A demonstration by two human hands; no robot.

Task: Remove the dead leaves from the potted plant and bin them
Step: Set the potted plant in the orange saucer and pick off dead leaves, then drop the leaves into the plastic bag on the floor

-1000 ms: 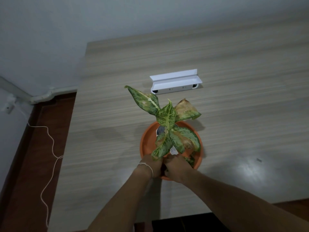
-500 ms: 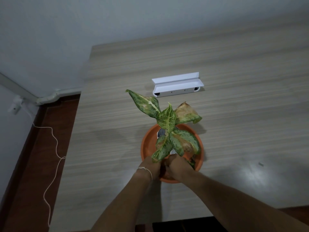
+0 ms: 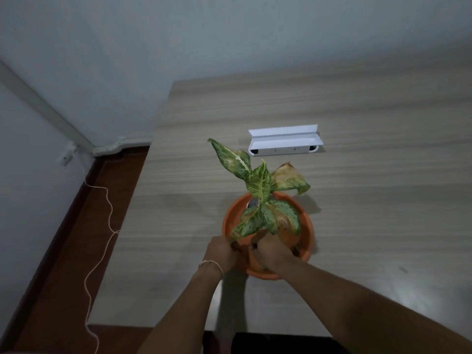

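A potted plant with green speckled leaves (image 3: 258, 180) stands in an orange pot (image 3: 307, 226) on the wooden table (image 3: 370, 200). One leaf at the back right is brown and curled (image 3: 287, 176). Another leaf with a brown patch (image 3: 282, 219) droops over the pot. My left hand (image 3: 221, 252) is at the pot's near rim, fingers closed on the tip of a low speckled leaf (image 3: 246, 226). My right hand (image 3: 272, 252) is curled inside the pot at the plant's base. What it grips is hidden. No bin is in view.
A white tray-like box (image 3: 284, 143) lies on the table behind the pot. The table's left edge drops to a red-brown floor (image 3: 63, 264) with a white cord (image 3: 102, 251) trailing across it. Grey walls stand behind and to the left.
Both hands stay at the base of the plant. The view has swung left, so more of the wall and floor shows. The leaves have barely moved.
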